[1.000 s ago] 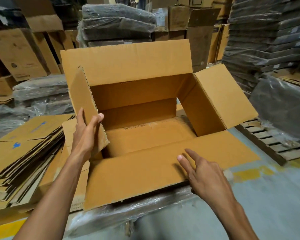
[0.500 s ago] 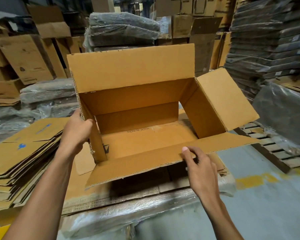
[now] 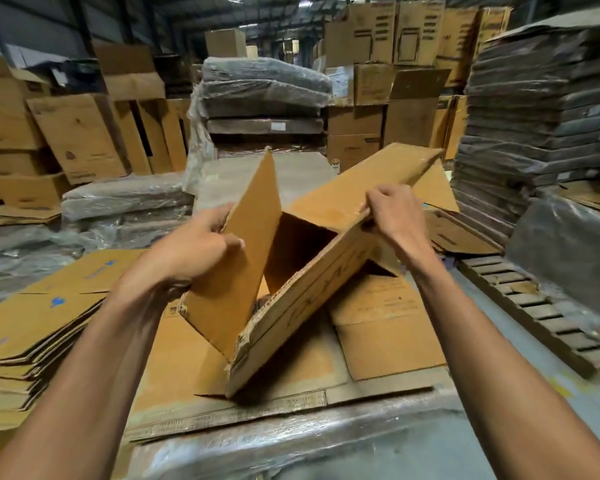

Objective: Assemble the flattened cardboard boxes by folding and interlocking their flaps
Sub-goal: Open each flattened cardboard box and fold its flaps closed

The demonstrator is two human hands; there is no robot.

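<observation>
The box (image 3: 309, 296) is at mid-view, tipped with its near corner low over the flat sheets (image 3: 388, 337), probably to bring its open end within reach of both hands for folding. Its long axis runs from 7 o'clock up to 1 o'clock, and the dark opening faces roughly 11 o'clock. The left hand (image 3: 194, 251) grips the short flap (image 3: 236, 265) on the box's 9 o'clock side, fingers curled round its edge, holding it upright. The right hand (image 3: 395, 216) pinches the edge of the long flap (image 3: 347, 199) toward 2 o'clock, likely to swing it inward. A pile of flattened boxes (image 3: 32, 327) lies at 8 o'clock and a wooden pallet (image 3: 534, 306) at 4 o'clock.
</observation>
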